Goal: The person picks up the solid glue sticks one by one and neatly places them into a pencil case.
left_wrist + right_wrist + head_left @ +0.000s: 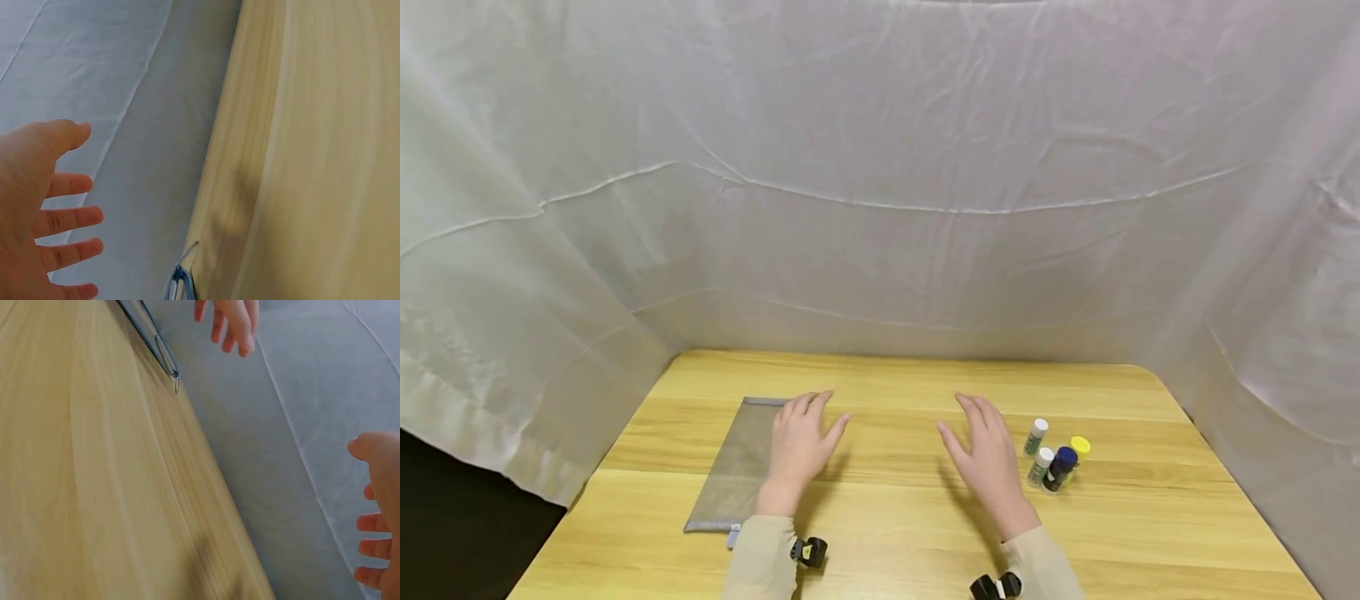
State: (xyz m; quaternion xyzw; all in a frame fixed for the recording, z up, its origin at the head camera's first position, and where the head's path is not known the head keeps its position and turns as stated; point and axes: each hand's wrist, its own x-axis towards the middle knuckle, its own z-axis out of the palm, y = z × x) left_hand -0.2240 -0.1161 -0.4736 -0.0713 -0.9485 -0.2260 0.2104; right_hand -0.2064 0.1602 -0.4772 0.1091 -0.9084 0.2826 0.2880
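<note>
My left hand [797,446] hovers over the right side of a flat grey mesh zip pouch [730,475], fingers spread and holding nothing. The pouch's metal zipper pull [181,282] shows at the bottom of the left wrist view. Across from it, my right hand [990,462] is raised above the table, its fingers loosely extended around nothing. Just right of that hand stand several small capped tubes: a white-capped one [1036,437] behind, another white-capped tube [1041,467], a dark-blue-capped tube [1060,468] and a yellow-capped tube [1079,450], partly hidden.
A light wooden table [887,533] lies under both hands. Pale grey fabric [925,275] hangs around its back and sides. Dark wrist cameras [808,552] are strapped at both sleeves.
</note>
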